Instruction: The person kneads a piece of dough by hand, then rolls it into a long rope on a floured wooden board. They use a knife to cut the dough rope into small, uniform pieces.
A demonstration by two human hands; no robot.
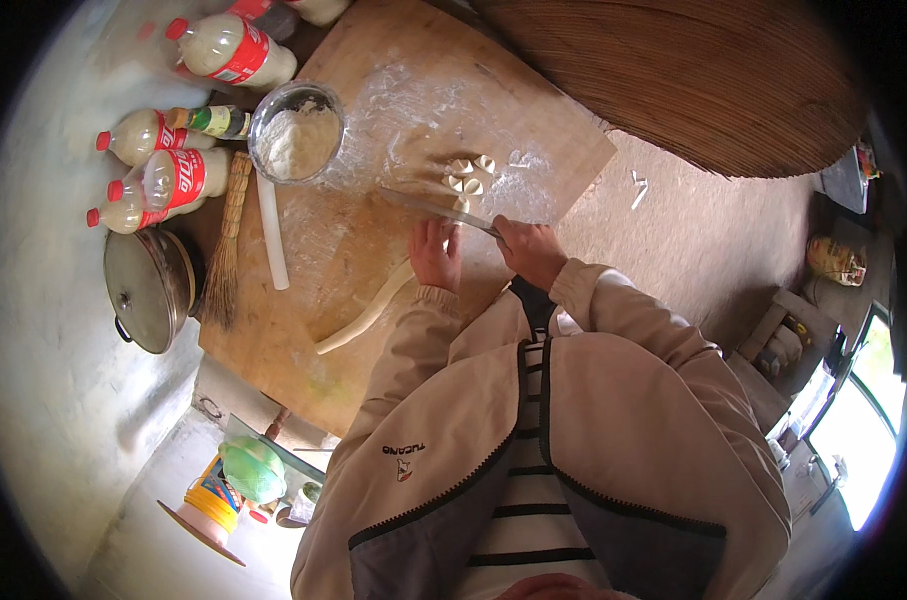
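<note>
My right hand (530,247) grips a long-bladed kitchen knife (438,208), its blade lying across the end of a rope of dough (367,311). Just left of the blade's handle end, my left hand (435,253) holds the dough rope near that end; the rest trails down and left over the floured wooden board (311,390). Several small cut dough pieces (466,176) lie beyond the knife. A white rolling pin (271,236) rests towards the left of the board, below a clear bowl of flour (300,139).
Along the left wall stand large plastic bottles (187,180) with pale contents, a small dark bottle (217,121), a straw whisk broom (227,247) and a lidded pot (147,292). A big round brown woven lid or mat (686,75) overhangs the board's upper right.
</note>
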